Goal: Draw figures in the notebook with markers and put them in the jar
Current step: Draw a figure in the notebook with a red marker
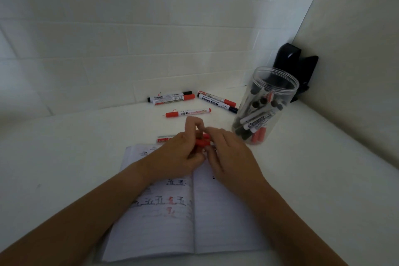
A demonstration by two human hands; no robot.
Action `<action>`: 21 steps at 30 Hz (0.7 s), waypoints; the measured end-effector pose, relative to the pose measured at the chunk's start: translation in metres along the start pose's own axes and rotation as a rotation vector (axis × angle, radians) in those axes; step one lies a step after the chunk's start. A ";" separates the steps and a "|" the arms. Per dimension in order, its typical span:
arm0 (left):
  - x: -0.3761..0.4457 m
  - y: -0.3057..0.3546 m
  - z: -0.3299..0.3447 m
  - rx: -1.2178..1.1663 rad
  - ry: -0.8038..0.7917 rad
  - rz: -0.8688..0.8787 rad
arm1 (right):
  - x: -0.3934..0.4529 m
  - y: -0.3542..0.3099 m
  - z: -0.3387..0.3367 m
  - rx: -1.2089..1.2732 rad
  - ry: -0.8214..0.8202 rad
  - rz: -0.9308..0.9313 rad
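An open lined notebook (172, 229) lies on the white table, with black and red figures drawn on its left page. Above its top edge my left hand (179, 155) grips a red marker (203, 142), whose white barrel (164, 138) sticks out to the left. My right hand (228, 155) pinches the marker's red cap end. A clear plastic jar (265, 106) stands to the right and holds several black and red markers.
Several loose markers lie by the tiled wall: a red one (187, 112), a black and red pair (172, 97), and others (218, 101) near the jar. A black clip-like object (295, 65) stands in the corner behind the jar.
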State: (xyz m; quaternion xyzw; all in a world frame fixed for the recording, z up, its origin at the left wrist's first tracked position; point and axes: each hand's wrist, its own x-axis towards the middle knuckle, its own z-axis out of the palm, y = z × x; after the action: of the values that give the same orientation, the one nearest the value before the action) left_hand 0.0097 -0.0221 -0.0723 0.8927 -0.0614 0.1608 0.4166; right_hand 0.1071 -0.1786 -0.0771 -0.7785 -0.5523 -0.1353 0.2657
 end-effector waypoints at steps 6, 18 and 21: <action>0.002 -0.009 -0.003 0.043 0.085 -0.015 | -0.003 -0.005 0.001 -0.155 0.143 0.055; 0.006 -0.037 -0.008 0.525 0.153 0.064 | -0.009 -0.004 0.013 -0.331 -0.084 0.349; 0.006 -0.039 -0.008 0.524 0.154 0.065 | -0.008 -0.004 0.013 -0.324 -0.125 0.347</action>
State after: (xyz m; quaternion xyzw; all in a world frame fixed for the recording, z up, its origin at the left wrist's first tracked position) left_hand 0.0229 0.0091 -0.0934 0.9527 -0.0145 0.2519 0.1696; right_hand 0.1000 -0.1768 -0.0904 -0.9011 -0.3966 -0.1262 0.1219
